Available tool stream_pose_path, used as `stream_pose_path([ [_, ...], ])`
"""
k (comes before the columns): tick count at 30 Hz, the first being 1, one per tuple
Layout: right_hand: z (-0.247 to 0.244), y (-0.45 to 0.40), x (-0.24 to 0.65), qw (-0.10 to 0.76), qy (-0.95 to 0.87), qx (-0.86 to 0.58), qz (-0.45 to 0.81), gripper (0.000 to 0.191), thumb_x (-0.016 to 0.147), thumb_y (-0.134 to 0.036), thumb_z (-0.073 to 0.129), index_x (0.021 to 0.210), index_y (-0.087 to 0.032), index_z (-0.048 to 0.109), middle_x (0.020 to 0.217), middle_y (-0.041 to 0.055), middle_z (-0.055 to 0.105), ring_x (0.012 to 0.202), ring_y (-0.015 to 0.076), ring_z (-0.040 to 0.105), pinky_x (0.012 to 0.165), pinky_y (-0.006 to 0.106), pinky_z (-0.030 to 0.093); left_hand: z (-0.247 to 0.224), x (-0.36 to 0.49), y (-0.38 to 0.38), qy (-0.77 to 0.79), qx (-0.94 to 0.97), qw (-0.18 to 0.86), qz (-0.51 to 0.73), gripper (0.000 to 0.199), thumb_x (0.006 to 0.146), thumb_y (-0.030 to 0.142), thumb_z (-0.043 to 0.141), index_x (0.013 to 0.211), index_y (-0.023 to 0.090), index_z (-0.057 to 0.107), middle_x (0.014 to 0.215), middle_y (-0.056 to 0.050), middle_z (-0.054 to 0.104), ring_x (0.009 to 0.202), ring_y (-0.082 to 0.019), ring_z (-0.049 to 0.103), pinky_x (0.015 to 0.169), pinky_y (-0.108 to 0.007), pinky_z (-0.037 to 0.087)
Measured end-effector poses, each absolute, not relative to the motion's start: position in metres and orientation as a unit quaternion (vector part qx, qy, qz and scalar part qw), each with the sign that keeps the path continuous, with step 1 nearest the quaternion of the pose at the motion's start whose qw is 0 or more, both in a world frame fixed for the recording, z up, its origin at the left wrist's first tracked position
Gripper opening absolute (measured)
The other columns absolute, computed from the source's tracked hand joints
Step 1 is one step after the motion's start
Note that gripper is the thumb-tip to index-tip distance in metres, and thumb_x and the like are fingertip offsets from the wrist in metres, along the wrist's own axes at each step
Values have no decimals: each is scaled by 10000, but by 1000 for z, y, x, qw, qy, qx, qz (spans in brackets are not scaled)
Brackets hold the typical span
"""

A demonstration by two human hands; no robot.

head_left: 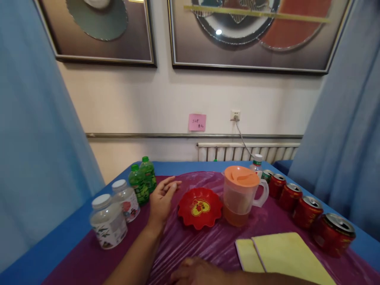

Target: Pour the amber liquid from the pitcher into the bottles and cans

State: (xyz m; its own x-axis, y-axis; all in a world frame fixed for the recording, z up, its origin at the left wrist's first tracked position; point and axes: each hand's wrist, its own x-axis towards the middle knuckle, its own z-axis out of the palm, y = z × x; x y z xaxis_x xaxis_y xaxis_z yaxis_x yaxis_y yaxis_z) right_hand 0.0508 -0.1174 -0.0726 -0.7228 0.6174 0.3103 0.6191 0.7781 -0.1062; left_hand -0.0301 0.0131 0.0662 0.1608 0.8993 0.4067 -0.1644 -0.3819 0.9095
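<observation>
My left hand hovers over the purple plastic sheet, just left of a scalloped red plastic dish. Its fingers are loosely stretched, with nothing in them. At the bottom edge, my right hand is low over the sheet, palm down, blurred and partly cut off. Its fingers seem loosely spread, and I see nothing held there. The dish has a yellow printed centre. Right of it stands a clear pitcher with an orange lid and some amber liquid inside.
Two green bottles and two white-lidded clear jars line the left side. Several red cans and a small white-capped bottle line the right. A folded yellow cloth lies front right. Behind are a wall and radiator; blue curtains hang at both sides.
</observation>
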Motion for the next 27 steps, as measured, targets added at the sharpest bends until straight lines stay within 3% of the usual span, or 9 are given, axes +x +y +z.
stream_pose_path([
  [5, -92, -128, 51, 181, -906, -381, -23, 284, 881, -453, 740, 1111, -302, 672, 1205, -66, 743, 923, 163, 694, 708, 244, 548, 71, -36, 28, 318, 590, 476, 570, 590, 749, 550, 750, 1133, 111, 662, 1013, -139, 796, 823, -193, 753, 802, -324, 592],
  [14, -82, -141, 53, 168, -902, -398, -8, 301, 948, -449, 656, 1192, -273, 641, 1272, -33, 710, 1042, 188, 660, 875, 299, 559, 70, -34, 42, 338, 640, 500, 475, 545, 650, 528, 782, 1016, 134, 689, 953, -139, 812, 776, -209, 747, 771, -363, 590],
  [19, -85, -146, 53, 189, -897, -399, 17, 409, 890, -519, 703, 1207, -268, 639, 1301, -15, 694, 1073, 211, 650, 897, 323, 557, 76, -44, 15, 351, 698, 473, 407, 456, 583, 492, 800, 894, 168, 721, 880, -104, 817, 847, -262, 757, 845, -408, 589],
  [21, -86, -148, 53, 193, -897, -398, 27, 424, 888, -510, 707, 1224, -264, 629, 1307, -3, 689, 1092, 222, 643, 912, 339, 556, 68, -69, -7, 362, 722, 444, 387, 407, 634, 475, 775, 924, 191, 742, 950, -89, 818, 923, -274, 752, 903, -413, 576],
  [22, -87, -149, 53, 194, -897, -396, 32, 438, 886, -513, 707, 1236, -263, 623, 1308, 5, 686, 1097, 228, 642, 916, 350, 558, 60, -89, -17, 376, 736, 418, 378, 393, 692, 470, 739, 979, 201, 750, 1002, -89, 814, 963, -279, 746, 928, -419, 566],
  [24, -89, -151, 54, 197, -897, -393, 40, 462, 887, -527, 703, 1255, -263, 614, 1308, 22, 683, 1081, 235, 653, 914, 370, 565, 37, -139, -31, 431, 795, 252, 345, 381, 817, 494, 597, 1059, 240, 745, 1094, -72, 798, 1026, -270, 732, 974, -407, 551],
  [27, -92, -153, 55, 209, -900, -380, 44, 412, 907, -500, 687, 1239, -265, 622, 1327, 37, 670, 1058, 241, 674, 906, 383, 574, 0, -226, -31, 556, 773, 42, 303, 458, 858, 504, 483, 1153, 235, 708, 1191, -104, 764, 1092, -314, 712, 983, -442, 553],
])
